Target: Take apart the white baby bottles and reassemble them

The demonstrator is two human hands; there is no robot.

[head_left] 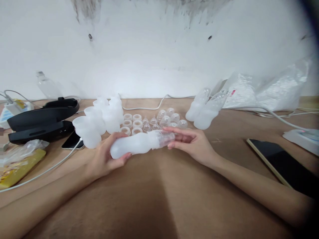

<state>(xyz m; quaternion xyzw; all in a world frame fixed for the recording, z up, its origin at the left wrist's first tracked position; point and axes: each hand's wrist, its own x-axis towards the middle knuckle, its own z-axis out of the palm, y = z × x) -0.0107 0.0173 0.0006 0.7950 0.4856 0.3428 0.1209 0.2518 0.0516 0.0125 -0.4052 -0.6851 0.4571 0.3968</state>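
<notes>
I hold a frosted white baby bottle [136, 146] sideways over the brown table. My left hand [106, 157] is closed round its base. My right hand [190, 141] has its fingers pinched on the clear cap [165, 137] at the bottle's neck end. Behind the bottle lie several white rings [132, 123] and several clear caps and teats [166, 120]. A cluster of open bottle bodies [99, 121] stands at the back left. Two capped bottles [205, 109] lie at the back right.
A black case [42, 121] and a phone [72, 141] on a white cable lie at the left, with a yellow packet [18, 166] nearer me. A dark tablet [281, 164] lies at the right. A plastic bag [269, 89] leans at the wall.
</notes>
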